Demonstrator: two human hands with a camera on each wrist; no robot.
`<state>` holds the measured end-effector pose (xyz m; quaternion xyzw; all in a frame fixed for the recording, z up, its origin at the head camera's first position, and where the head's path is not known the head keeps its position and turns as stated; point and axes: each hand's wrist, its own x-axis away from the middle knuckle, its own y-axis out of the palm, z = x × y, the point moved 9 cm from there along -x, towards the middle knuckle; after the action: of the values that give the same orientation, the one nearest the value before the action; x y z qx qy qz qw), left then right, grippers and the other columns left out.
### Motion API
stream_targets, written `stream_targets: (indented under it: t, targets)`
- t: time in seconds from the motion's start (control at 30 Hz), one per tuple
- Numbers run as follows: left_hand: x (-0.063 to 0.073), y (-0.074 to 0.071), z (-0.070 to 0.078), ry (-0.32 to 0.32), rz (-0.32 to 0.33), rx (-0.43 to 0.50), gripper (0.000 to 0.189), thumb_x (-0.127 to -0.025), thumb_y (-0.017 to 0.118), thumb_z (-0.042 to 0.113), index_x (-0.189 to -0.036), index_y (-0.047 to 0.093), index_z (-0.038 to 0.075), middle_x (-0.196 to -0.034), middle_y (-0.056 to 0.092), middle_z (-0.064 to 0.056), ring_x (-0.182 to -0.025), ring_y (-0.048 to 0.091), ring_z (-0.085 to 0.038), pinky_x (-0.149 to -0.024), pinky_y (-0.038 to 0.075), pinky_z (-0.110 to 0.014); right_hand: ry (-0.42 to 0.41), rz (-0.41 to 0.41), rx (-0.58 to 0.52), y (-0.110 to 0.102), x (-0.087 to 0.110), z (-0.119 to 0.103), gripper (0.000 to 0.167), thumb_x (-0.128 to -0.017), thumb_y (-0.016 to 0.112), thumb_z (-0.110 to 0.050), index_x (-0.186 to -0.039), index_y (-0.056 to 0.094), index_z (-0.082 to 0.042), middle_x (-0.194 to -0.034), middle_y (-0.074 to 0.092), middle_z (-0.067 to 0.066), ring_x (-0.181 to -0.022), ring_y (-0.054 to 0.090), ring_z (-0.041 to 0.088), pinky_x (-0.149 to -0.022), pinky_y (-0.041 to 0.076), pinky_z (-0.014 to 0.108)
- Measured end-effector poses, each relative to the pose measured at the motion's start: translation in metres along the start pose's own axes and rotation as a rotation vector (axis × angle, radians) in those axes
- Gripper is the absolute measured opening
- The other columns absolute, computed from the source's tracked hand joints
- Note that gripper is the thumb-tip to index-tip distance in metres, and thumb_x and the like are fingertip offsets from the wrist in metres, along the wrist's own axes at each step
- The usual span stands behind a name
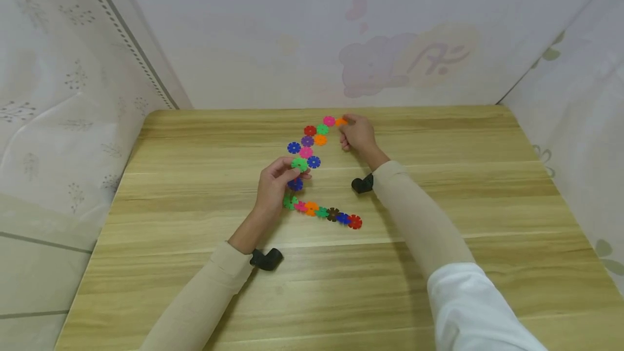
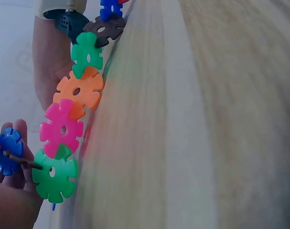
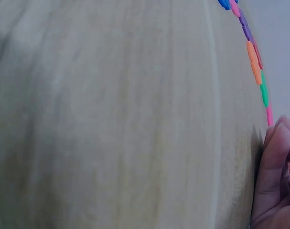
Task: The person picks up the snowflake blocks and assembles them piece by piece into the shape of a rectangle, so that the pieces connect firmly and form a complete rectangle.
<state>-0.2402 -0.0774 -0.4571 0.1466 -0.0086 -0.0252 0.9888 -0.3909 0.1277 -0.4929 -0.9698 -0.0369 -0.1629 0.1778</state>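
Note:
Between the thumb and fingers of my left hand (image 1: 270,191) is a light green notched plastic disc (image 1: 299,164), part of a linked set of flower-shaped discs. Further back, my right hand (image 1: 359,134) pinches an orange disc (image 1: 341,122) beside a pink one (image 1: 329,121). Purple, red, blue and green discs run between the hands. Below the left hand hangs a blue disc (image 1: 295,184). From there a row leads toward the right and ends in a red disc (image 1: 355,222). The left wrist view shows its pink disc (image 2: 62,129) slotted into its neighbours.
All of this is over a wood-grain table (image 1: 463,199). A pale printed backdrop (image 1: 273,37) stands behind its far edge, with more patterned sheeting at both sides. Black wrist cameras (image 1: 266,259) project from both sleeves.

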Motion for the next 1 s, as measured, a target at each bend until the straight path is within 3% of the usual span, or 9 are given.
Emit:
stream_targets:
  t: [0.13, 0.3, 0.47, 0.57, 0.63, 0.87, 1.0]
  targets:
    - [0.001, -0.005, -0.001, -0.006, 0.027, -0.024, 0.011, -0.093, 0.059, 0.002, -0.100, 0.065, -0.001, -0.085, 0.073, -0.004, -0.089, 0.069, -0.036, -0.069, 0.056, -0.026, 0.014, 0.014, 0.002, -0.002, 0.001, 0.002, 0.039, -0.096, 0.060, -0.010, -0.132, 0.047, -0.003, -0.057, 0.059, 0.006, -0.040, 0.053, 0.012, -0.042, 0.049, 0.025]
    - [0.001, -0.011, -0.002, -0.001, 0.052, -0.067, 0.014, -0.092, 0.062, 0.004, -0.103, 0.065, -0.004, -0.089, 0.075, -0.002, -0.087, 0.070, -0.025, -0.070, 0.053, -0.023, 0.029, 0.020, 0.014, -0.006, 0.003, 0.005, 0.037, -0.094, 0.063, -0.009, -0.124, 0.044, 0.004, -0.056, 0.060, 0.007, -0.040, 0.055, 0.012, -0.042, 0.051, 0.025]
    - [0.002, -0.011, 0.000, 0.003, 0.053, -0.093, 0.018, -0.091, 0.063, 0.004, -0.106, 0.063, -0.007, -0.083, 0.074, 0.000, -0.086, 0.070, -0.025, -0.070, 0.051, -0.023, 0.012, 0.009, 0.010, -0.008, 0.007, 0.005, 0.016, -0.096, 0.060, -0.009, -0.097, 0.055, 0.006, -0.054, 0.060, 0.005, -0.040, 0.055, 0.011, -0.043, 0.051, 0.023]
    - [0.001, -0.009, 0.001, 0.004, 0.048, -0.100, 0.018, -0.091, 0.064, 0.004, -0.106, 0.064, -0.007, -0.083, 0.074, -0.004, -0.087, 0.070, -0.027, -0.076, 0.054, -0.024, 0.009, -0.004, -0.012, -0.009, 0.010, 0.007, 0.018, -0.097, 0.058, -0.010, -0.084, 0.055, 0.002, -0.054, 0.059, 0.005, -0.042, 0.055, 0.011, -0.045, 0.051, 0.023]
    - [0.001, -0.009, 0.001, 0.004, 0.048, -0.098, 0.017, -0.091, 0.064, 0.003, -0.106, 0.064, -0.006, -0.085, 0.074, -0.008, -0.089, 0.070, -0.030, -0.079, 0.055, -0.025, 0.006, -0.014, -0.010, -0.010, 0.013, 0.007, 0.019, -0.098, 0.056, -0.012, -0.084, 0.055, 0.001, -0.056, 0.060, 0.005, -0.044, 0.056, 0.012, -0.047, 0.052, 0.024]
    - [-0.002, -0.006, -0.001, 0.007, 0.033, -0.078, 0.021, -0.092, 0.063, 0.002, -0.110, 0.060, -0.008, -0.101, 0.069, -0.027, -0.100, 0.066, -0.043, -0.084, 0.056, -0.029, 0.008, -0.078, -0.002, -0.015, 0.022, 0.010, 0.027, -0.103, 0.048, -0.019, -0.107, 0.061, 0.005, -0.064, 0.062, 0.008, -0.050, 0.058, 0.015, -0.051, 0.054, 0.025]
    - [-0.001, -0.003, 0.001, 0.011, 0.024, -0.072, 0.018, -0.092, 0.063, 0.002, -0.109, 0.060, -0.004, -0.102, 0.069, -0.026, -0.101, 0.066, -0.043, -0.087, 0.055, -0.030, 0.015, -0.098, -0.022, -0.019, 0.026, 0.012, 0.026, -0.102, 0.050, -0.021, -0.107, 0.060, 0.003, -0.065, 0.062, 0.008, -0.051, 0.059, 0.015, -0.051, 0.054, 0.025]
